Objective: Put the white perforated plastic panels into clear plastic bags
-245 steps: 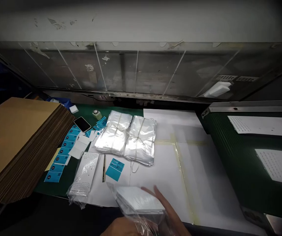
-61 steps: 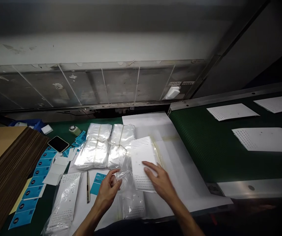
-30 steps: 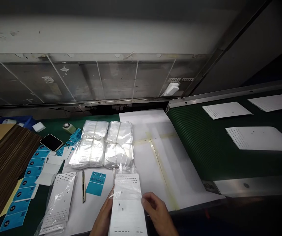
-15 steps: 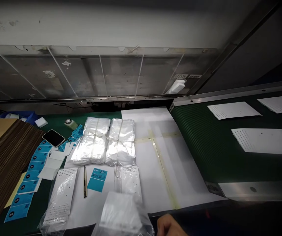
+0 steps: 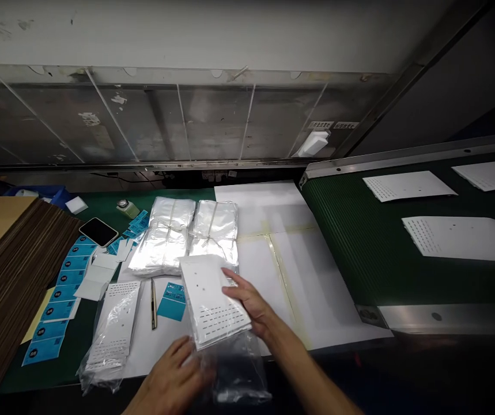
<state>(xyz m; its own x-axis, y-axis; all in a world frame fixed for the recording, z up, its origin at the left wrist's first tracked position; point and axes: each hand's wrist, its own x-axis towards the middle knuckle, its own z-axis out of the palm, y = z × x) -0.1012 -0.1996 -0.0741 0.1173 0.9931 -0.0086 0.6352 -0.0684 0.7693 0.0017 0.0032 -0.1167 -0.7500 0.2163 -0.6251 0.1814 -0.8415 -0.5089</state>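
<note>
A stack of white slotted sheets (image 5: pixel 215 302) is tilted in front of me, in a transparent plastic bag (image 5: pixel 241 369) whose loose end hangs toward me. My right hand (image 5: pixel 249 302) grips the stack along its right side, fingers over the top face. At the stack's lower left is my left hand (image 5: pixel 173 374), bent, with its fingertips smeared by motion beside the bag's loose end; whether it pinches the film I cannot tell. Another bagged pack of slotted sheets (image 5: pixel 115 323) lies to the left. Between them are a utility knife (image 5: pixel 153 304) and a blue label (image 5: pixel 172 302).
Two tied bundles of plastic bags (image 5: pixel 163 236) lie behind the hands. Leftward are a strip of blue labels (image 5: pixel 55 314), a phone (image 5: pixel 99 231), a small bottle (image 5: pixel 127 207) and stacked cardboard (image 5: pixel 18 276). A green conveyor belt (image 5: pixel 342 230) at right carries several white sheets (image 5: pixel 458 236).
The bagged stack has risen from the near edge up over the table. My right hand has moved up and left onto it, and my left hand has come into view.
</note>
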